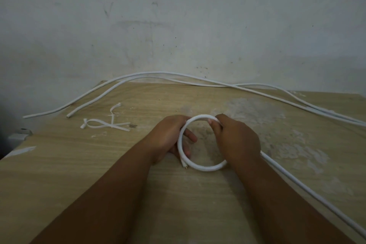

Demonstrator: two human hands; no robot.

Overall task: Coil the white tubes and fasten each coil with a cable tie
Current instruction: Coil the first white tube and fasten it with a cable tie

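Head cam had our left hand and right hand both clamped round the first tube loop — we figured keeping later turns matched before reaching left for the cable ties was smartest.

Nothing to read here: no lettering, labels, brands or numbers show anywhere in the frame, upper half or lower.

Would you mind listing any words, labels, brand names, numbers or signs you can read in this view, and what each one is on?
There is none to read in this view.
The white tube held by the left hand and right hand shows no print.
The cable ties, the wooden table and the wall bear only scuffs and stains.
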